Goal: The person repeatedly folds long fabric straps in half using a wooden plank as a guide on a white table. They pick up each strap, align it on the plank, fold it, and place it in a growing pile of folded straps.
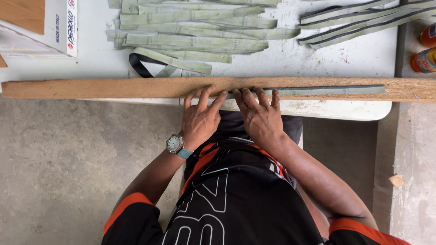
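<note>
A long wooden plank lies across the near edge of a white table. A thin grey-green strip runs along the plank's right half. My left hand, with a wristwatch, presses its spread fingertips on the plank's near edge. My right hand lies beside it, fingers flat on the left end of the strip. Neither hand grasps anything; both press down.
A pile of pale green strips lies on the table behind the plank, more strips at the back right. A white cardboard box stands at the back left. Two orange containers sit at the right edge. Concrete floor lies below.
</note>
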